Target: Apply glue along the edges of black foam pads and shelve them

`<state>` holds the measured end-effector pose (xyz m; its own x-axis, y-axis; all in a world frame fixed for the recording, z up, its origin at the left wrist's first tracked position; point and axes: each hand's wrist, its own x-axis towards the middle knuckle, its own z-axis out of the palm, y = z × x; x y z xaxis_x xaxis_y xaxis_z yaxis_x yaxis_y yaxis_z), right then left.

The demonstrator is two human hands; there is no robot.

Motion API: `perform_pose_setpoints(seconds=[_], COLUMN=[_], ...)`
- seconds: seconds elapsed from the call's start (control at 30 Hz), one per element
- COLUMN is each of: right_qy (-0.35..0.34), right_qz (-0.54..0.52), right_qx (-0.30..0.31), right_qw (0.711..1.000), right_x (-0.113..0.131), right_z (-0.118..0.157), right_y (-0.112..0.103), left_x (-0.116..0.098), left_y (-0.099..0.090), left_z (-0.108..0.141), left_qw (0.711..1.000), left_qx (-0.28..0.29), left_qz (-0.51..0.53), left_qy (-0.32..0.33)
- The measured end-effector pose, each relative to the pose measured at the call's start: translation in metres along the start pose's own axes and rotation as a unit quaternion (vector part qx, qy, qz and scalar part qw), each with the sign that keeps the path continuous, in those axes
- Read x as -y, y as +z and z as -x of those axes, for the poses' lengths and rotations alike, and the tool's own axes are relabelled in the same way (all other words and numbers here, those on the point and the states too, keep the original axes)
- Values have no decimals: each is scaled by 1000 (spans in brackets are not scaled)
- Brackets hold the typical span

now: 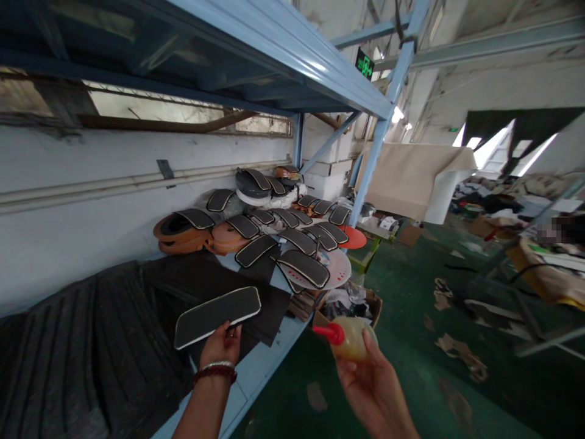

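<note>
left hand (223,346) pinched shut on the near long edge of a dark panel (217,314), held above the blue shelf (258,369) near its front edge. right hand (372,381) curled round a translucent bottle (354,341), tipped sideways outside that edge, red nozzle (329,332) toward the panel. yellowish stuff inside, level unclear. cardboard box (377,303) beyond the bottle, by the front edge: clear plastic and dark scraps (340,303) in it.

Black sheets (59,353) have room above; edged panels (304,268) crowd beyond.
</note>
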<state>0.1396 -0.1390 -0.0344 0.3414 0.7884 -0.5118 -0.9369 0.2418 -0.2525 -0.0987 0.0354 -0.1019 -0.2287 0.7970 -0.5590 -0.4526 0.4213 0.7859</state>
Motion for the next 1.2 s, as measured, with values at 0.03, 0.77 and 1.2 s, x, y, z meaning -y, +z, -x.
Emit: perform_pose_setpoints(seconds=[0.03, 0.77, 1.2], right_qy=[-4, -31, -25], right_qz=[0, -12, -50], right_qx=[-6, -116, -91], right_qw=[1000, 993, 994], right_x=[3, 9, 10], right_z=[-2, -7, 4], right_y=[-3, -28, -52], left_x=[0, -92, -90], left_y=[4, -10, -2], left_z=[-7, -82, -87], left_qw=[1000, 737, 449], left_qx=[-16, 197, 277], left_qz=[6, -612, -820], left_qy=[-1, 205, 224])
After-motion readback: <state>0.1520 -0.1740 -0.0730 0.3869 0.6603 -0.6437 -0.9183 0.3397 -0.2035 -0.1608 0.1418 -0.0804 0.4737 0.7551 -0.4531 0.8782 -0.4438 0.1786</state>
